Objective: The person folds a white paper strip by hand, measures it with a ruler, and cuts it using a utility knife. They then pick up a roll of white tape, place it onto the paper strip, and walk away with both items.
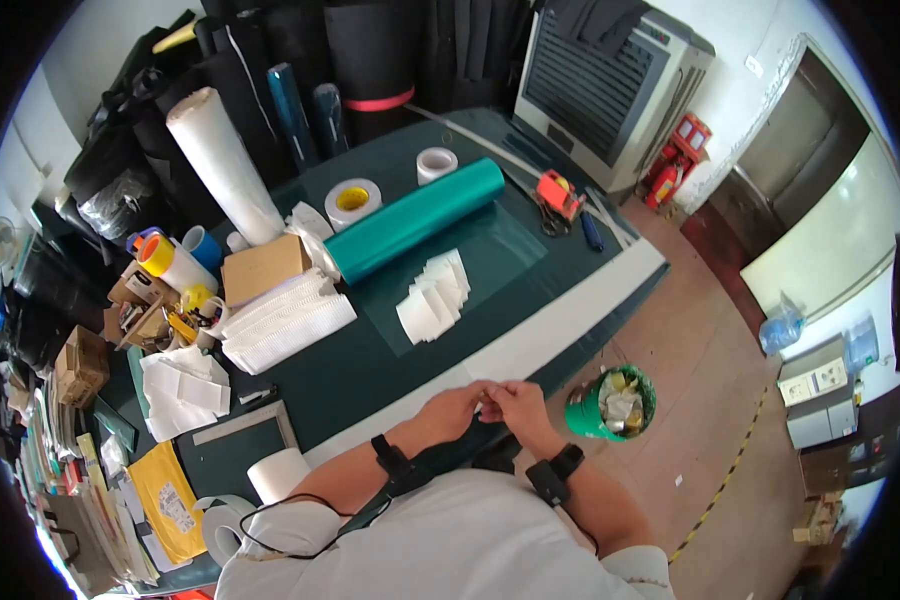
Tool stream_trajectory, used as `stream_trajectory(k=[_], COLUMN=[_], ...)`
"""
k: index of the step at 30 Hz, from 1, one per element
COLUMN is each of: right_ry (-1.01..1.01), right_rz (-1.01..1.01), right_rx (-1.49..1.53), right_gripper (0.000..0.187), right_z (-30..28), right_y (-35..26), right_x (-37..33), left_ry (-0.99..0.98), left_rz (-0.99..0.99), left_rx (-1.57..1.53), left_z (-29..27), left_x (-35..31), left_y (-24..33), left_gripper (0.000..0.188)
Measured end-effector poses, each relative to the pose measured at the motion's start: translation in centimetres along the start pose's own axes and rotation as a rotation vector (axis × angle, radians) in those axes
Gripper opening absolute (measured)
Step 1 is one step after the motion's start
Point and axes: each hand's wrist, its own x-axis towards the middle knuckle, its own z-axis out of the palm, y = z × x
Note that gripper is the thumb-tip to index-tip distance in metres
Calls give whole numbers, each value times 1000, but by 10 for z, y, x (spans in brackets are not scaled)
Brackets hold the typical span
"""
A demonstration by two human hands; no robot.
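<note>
My left hand and my right hand meet at the table's near edge, just in front of my body. Both are closed, with fingertips pinched together. Whatever lies between them, if anything, is too small to make out. Beneath the hands runs a long white strip along the edge of the dark green table. Farther in, several white sheets lie fanned out on a clear film. Behind these rests a big roll of green film.
Tape rolls, a tape dispenser and a blue-handled tool lie toward the back. At left are a cardboard box, white foam sheets and a metal square. A full green bin stands on the floor at right.
</note>
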Motion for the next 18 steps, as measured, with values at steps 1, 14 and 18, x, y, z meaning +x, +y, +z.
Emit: stream_trajectory(k=[1,14,18], right_ry=[12,9,-1], right_rz=[24,7,38], right_rx=[7,35,44], right_gripper=[26,23,24], right_z=[1,4,5], right_y=[-2,-16,-21], right_x=[-1,-6,-10], left_ry=[-10,19,93], left_rz=[-28,-22,46], left_rx=[12,-108,57], left_z=[1,4,5], left_x=[-1,0,-3], left_y=[2,-1,-2], left_gripper=[36,39,43])
